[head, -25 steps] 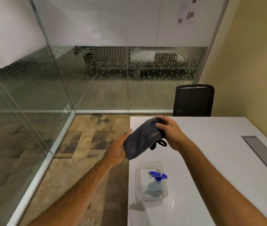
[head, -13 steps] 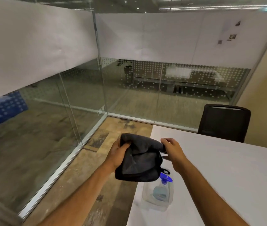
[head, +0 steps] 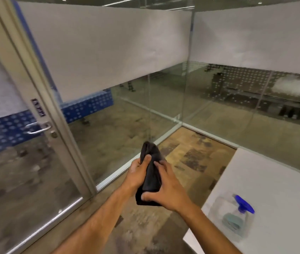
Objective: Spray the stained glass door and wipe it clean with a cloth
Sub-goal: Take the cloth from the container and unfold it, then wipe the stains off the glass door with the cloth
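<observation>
Nearest, two bare forearms reaching forward from the bottom edge. Left hand (head: 138,174) and right hand (head: 169,189) both closed around a dark cloth (head: 150,173), soft and bunched into a long upright roll; left grip wrapped on the near side with the thumb pressed on top, right grip clamped lower with fingers spread over the fabric. Cloth held in the air over the floor (head: 145,226), mottled brown and tan carpet.

To the right, corner of a smooth white table (head: 273,184). On it, near the edge, a clear plastic spray bottle (head: 237,215) with a blue trigger head and pale blue liquid low inside; blurred, so any label unreadable.

Further left, the glass door (head: 26,171) in a pale metal frame, with a curved silver lever handle (head: 37,128) and round lock below. Small dark plate above the handle, lettering too smeared to read. White frosted band across the upper glass, blue dotted strip at handle height.

Beyond, glass partition walls (head: 164,107) meeting at a corner, same white band, rows of small pale dots on the far pane.
</observation>
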